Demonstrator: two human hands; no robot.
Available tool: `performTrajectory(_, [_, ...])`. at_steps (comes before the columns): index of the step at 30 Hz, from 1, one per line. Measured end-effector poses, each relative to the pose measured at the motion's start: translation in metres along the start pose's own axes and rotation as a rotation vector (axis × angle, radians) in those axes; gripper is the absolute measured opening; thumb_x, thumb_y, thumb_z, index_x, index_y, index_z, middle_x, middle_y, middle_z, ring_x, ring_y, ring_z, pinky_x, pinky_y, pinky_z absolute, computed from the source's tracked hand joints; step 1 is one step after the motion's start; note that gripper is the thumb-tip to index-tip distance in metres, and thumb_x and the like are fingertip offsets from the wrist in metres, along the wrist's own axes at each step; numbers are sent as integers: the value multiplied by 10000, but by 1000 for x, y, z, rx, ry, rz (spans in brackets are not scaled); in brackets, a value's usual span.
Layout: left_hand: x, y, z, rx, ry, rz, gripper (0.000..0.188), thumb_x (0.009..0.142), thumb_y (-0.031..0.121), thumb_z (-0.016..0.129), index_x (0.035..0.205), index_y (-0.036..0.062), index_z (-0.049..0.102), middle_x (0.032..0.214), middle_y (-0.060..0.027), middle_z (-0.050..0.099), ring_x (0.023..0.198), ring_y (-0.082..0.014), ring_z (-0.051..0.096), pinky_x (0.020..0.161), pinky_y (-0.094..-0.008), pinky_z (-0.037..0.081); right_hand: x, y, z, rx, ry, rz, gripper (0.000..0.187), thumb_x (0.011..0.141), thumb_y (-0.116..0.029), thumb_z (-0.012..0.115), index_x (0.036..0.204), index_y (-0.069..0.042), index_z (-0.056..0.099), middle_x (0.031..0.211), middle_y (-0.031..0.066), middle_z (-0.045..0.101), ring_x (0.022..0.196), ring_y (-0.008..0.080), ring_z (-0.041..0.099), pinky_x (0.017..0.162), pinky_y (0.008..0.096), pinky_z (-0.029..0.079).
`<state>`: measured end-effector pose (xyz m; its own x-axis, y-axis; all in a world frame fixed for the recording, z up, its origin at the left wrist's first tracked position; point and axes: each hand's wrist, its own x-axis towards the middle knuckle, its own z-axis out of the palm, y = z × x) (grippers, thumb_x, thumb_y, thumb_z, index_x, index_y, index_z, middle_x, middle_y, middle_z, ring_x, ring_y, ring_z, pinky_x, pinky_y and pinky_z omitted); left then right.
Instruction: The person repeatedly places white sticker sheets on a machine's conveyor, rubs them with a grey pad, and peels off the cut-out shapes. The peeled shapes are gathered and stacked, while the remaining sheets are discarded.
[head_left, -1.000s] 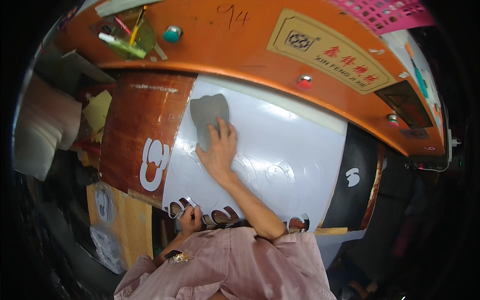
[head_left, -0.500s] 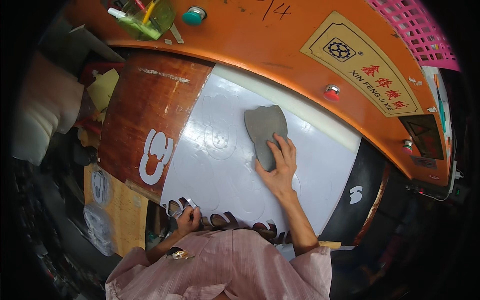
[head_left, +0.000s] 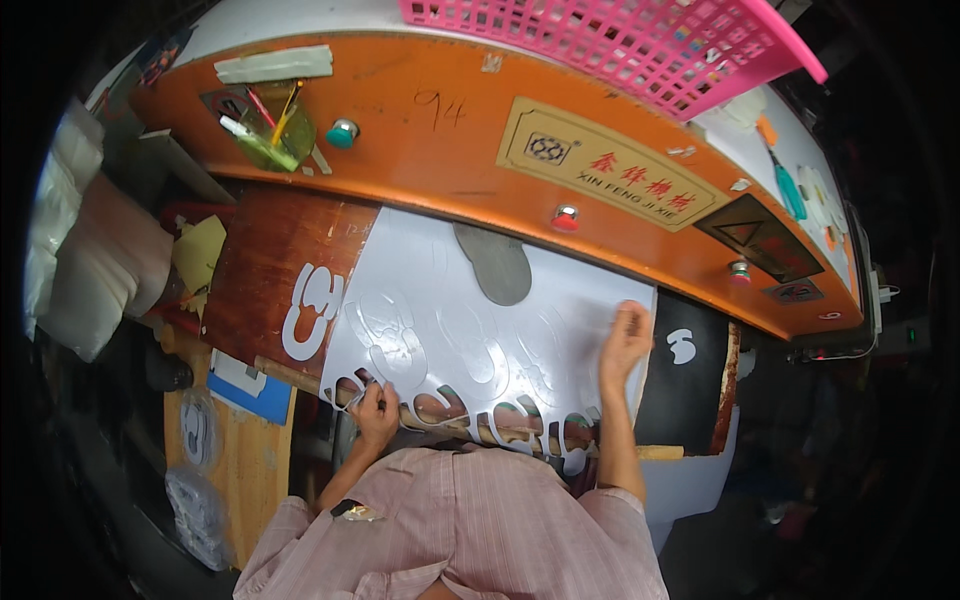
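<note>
The left hand (head_left: 375, 410) pinches the cut-out near edge of a white sheet (head_left: 530, 320); the right hand (head_left: 627, 335), blurred, is by its right edge, its grip unclear. A grey sole-shaped plate (head_left: 500, 268) lies toward the sheet's far side, just below an orange machine beam (head_left: 420, 150).

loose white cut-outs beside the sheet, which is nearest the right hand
The cut-out on the black surface, right of the white sheet; the others lie on the brown board, left.
</note>
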<state>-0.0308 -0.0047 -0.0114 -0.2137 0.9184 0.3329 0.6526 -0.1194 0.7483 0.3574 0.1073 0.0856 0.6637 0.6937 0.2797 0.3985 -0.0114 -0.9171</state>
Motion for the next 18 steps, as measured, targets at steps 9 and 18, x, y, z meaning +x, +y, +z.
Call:
performTrajectory(9, [82, 37, 52, -52, -89, -103, 337, 1006, 171, 655, 738, 0, 545, 609, -184, 592, 518, -354, 565, 537, -464, 434, 155, -42, -92, -201, 146, -350, 242, 1071, -202, 577, 955, 7, 617, 859, 68, 547, 766, 176, 499, 730, 361, 445])
performTrajectory(18, [159, 75, 145, -157, -41, 138, 259, 1062, 129, 548, 1076, -84, 694, 855, -98, 672, 788, -201, 603, 731, -353, 501, 142, 51, -174, -355, 148, -213, 154, 920, -177, 659, 842, -47, 679, 833, 172, 686, 811, 351, 657, 736, 456, 516])
